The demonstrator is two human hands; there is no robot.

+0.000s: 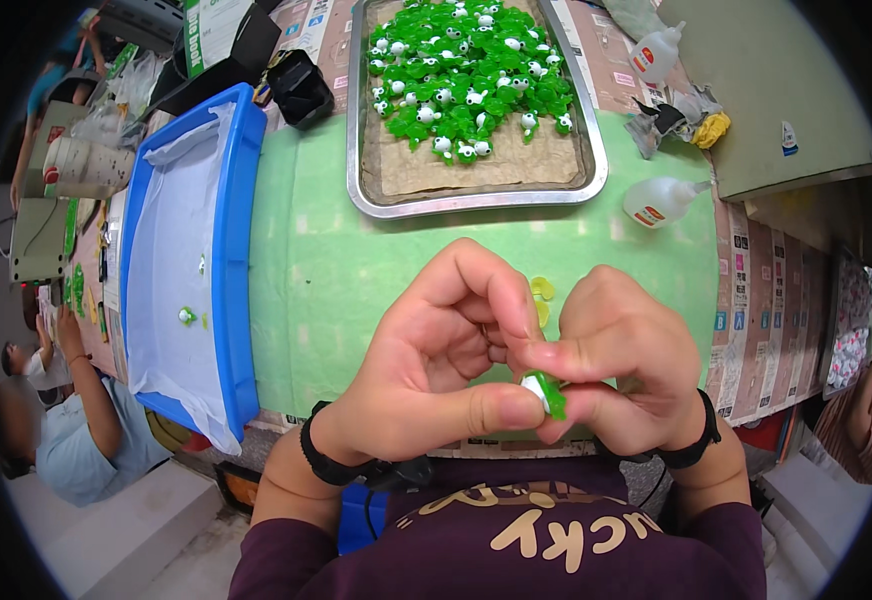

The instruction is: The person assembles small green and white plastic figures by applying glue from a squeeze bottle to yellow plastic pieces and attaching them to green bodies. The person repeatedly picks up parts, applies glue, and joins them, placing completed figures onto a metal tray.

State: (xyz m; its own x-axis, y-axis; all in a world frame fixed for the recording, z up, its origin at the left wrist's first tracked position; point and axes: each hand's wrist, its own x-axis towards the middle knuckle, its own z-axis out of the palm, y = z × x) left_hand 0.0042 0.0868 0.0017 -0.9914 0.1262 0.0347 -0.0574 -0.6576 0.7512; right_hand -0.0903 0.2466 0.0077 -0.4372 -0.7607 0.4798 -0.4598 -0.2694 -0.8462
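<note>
My left hand (421,365) and my right hand (628,355) meet over the near part of the green mat (326,250). Between their fingertips is a small green and white plastic figure (553,396). The left thumb presses its white side from the left, while the right thumb and fingers pinch the green part; fingers partly cover it. Just beyond the hands, small yellow-green translucent pieces (542,290) lie on the mat. A metal tray (358,175) stands farther off, holding a heap of similar figures (456,75) on brown paper.
At left, a blue bin (241,240) lined with white sheet holds a small green and white figure (187,316). White squeeze bottles (656,203) and crumpled rags (671,120) sit at right. A black container (299,88) stands at back left. Another person (106,440) works beyond the bin.
</note>
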